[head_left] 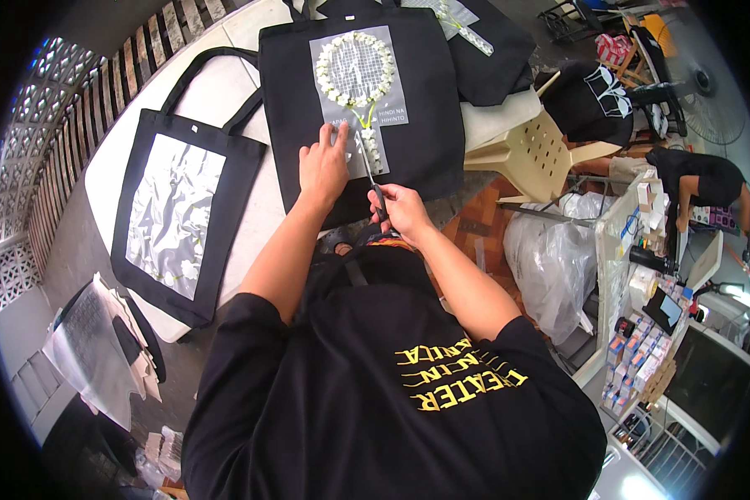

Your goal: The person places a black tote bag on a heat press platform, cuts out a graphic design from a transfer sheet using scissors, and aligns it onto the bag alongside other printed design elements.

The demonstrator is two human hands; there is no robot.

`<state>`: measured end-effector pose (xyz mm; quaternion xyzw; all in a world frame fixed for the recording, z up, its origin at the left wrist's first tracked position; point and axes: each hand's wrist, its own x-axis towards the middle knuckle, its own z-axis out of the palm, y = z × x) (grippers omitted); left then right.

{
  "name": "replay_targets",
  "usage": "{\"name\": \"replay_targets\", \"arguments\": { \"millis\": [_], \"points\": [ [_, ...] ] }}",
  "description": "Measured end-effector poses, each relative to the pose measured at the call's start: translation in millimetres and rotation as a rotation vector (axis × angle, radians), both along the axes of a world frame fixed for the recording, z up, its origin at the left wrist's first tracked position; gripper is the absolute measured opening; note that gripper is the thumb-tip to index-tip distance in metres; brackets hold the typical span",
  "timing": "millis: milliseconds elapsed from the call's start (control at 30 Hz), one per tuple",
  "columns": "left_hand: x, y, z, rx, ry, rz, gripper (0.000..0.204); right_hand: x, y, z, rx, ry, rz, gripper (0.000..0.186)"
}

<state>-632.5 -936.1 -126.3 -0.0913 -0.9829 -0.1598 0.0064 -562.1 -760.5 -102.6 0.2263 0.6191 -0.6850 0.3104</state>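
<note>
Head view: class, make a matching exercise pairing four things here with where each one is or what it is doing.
Things:
1. left hand
2. right hand
3. tote bag with silver print
4. plastic chair

Places or states:
A. flat on the table, left of the hands
B. holds scissors
C. pressed flat on the flower-wreath tote bag
D. right of the table

Pairs: 1-C, 2-B, 3-A, 4-D

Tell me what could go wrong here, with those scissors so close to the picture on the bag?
1. The scissors in the right hand point at the flower garland print on the black tote bag; a slip might cut into the print or cloth.
2. The left hand presses flat right beside the blades, so its fingers could get nicked.
</note>
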Motion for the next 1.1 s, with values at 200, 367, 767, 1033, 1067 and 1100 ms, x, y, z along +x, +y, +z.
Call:
{"name": "replay_targets", "arguments": {
  "millis": [200, 367, 767, 1033, 1067, 1100],
  "points": [
    [-2, -3, -4, -0.078, 0.012, -0.051, 0.062, -1, 3, 0, -0.037, -0.053, -0.004, 0.022],
    [-5, -2, 1, -0.065, -0.010, -0.055, 0.063, -8, 9, -5, -0.062, -0.046, 0.004, 0.023],
    [-6, 0, -3, -0.111, -0.008, -0.072, 0.064, -84, 58, 7, 0.074, -0.025, 0.347, 0.026],
    [-5, -1, -2, -0.109, -0.005, -0.064, 0.068, -211, 90, 37, 0.277, -0.011, 0.913, 0.021],
    [-5, 0, -2, -0.111, -0.014, -0.055, 0.070, -225, 87, 37, 0.322, -0.021, 0.994, 0.024],
    [-5, 0, -2, -0.107, 0.005, -0.054, 0.070, -235, 81, 40, 0.329, -0.024, 1.034, 0.025]
  ]
}}
